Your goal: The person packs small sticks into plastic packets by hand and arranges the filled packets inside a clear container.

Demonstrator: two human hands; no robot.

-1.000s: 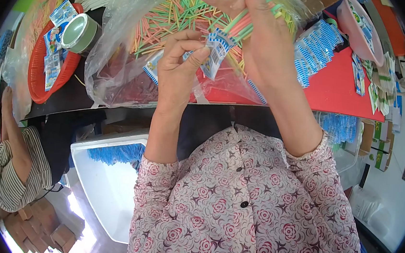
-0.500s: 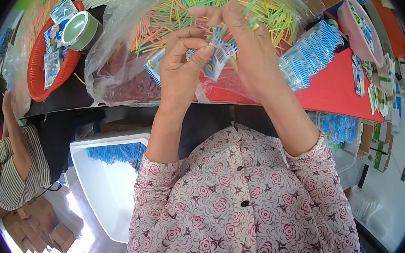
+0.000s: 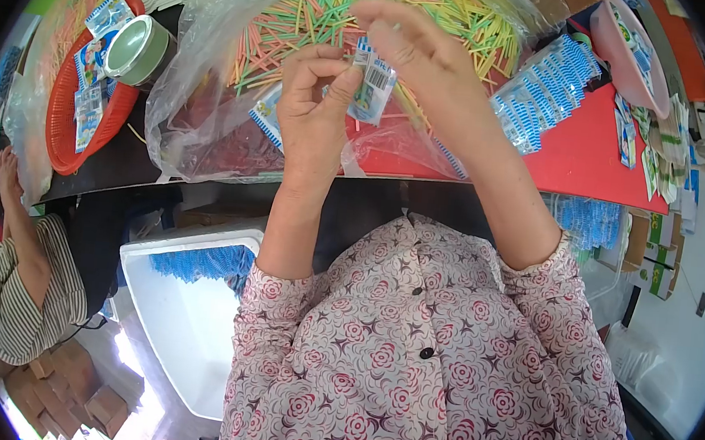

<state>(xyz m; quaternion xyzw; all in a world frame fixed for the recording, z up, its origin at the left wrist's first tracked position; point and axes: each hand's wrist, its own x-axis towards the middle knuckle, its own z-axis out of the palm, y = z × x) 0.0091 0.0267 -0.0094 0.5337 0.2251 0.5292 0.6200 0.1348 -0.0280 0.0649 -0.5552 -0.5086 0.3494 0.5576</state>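
My left hand (image 3: 316, 104) pinches a small clear packet (image 3: 371, 87) with blue-striped edges and a barcode between thumb and fingers. The packet hangs upright above the near edge of the sticks. Just above and right of it is my right hand (image 3: 426, 50), fingers stretched out and apart; I see nothing held in it. Behind both hands lies a heap of thin pastel sticks (image 3: 312, 15) in pink, green and yellow, on a clear plastic sheet (image 3: 189, 122). Another blue-striped packet (image 3: 267, 116) lies partly behind my left wrist.
Overlapping blue-striped packets (image 3: 544, 90) lie on the red table surface (image 3: 583, 169) at right, near a pink basin (image 3: 614, 54). At left are a red basket (image 3: 63, 128) and a round tub (image 3: 137, 50). A white bin (image 3: 183, 331) stands below; a person in stripes (image 3: 36, 293) is at far left.
My right hand has shifted slightly left, and the green sticks between its fingers no longer show. The packet has turned upright, its barcode now plainer. The co-worker's hand has moved a little.
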